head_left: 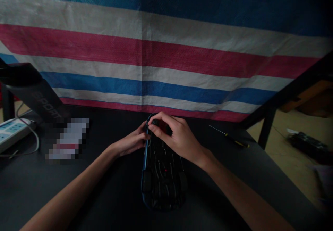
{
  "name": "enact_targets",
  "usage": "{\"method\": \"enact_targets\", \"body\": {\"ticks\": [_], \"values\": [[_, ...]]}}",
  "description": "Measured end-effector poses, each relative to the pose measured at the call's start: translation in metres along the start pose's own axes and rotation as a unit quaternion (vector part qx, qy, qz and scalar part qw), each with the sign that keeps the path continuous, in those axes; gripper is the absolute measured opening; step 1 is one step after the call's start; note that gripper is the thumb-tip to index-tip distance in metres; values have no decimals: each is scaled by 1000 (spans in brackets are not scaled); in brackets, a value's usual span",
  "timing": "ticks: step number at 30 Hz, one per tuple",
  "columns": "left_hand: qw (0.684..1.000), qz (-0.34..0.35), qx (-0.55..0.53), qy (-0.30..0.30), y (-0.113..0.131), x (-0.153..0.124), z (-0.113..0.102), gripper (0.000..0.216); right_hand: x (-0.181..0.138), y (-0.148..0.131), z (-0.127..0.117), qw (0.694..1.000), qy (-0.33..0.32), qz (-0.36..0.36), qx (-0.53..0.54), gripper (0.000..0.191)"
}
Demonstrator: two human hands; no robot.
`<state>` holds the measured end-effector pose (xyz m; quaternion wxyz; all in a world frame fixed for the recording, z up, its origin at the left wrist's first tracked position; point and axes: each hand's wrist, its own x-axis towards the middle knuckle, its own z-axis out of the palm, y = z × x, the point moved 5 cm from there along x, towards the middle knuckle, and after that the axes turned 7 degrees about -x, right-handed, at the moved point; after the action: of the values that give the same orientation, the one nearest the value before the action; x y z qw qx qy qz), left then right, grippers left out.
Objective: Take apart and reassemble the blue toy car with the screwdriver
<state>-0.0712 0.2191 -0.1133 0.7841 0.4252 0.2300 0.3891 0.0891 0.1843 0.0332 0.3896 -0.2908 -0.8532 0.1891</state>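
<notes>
A toy car (163, 175) lies upside down on the dark table, its black underside and wheels facing up and a blue body edge showing along the left. My left hand (132, 140) grips the car's far left side, fingers closed on its edge. Above the far end of the underside, my right hand (177, 133) is closed around a screwdriver (155, 122); only the dark rounded end of its handle shows, and the shaft is hidden behind the fingers. A second screwdriver (229, 137), with a black and yellow handle, rests on the table to the right.
At the left are a white power strip (15, 132) with a grey cable, a dark bottle-like object marked SPORT (47, 102) and a blurred-out flat item (70, 139). A striped tarp (166, 54) hangs behind the table. Dark objects (309, 146) lie on the floor at right.
</notes>
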Motion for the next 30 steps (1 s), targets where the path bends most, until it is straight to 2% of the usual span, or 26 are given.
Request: {"method": "enact_targets", "body": {"ticks": [9, 14, 22, 30], "values": [[1000, -4, -10, 15, -1, -3, -1, 75, -1, -1, 2, 1000, -4, -3, 1, 14], [999, -15, -13, 43, -3, -2, -4, 78, -2, -4, 4, 999, -41, -22, -8, 14], [1000, 3, -10, 22, 2, -4, 2, 71, -2, -13, -2, 993, -55, -72, -75, 10], [1000, 5, -11, 22, 1, -3, 0, 74, -3, -16, -3, 991, -49, -94, -79, 9]]}}
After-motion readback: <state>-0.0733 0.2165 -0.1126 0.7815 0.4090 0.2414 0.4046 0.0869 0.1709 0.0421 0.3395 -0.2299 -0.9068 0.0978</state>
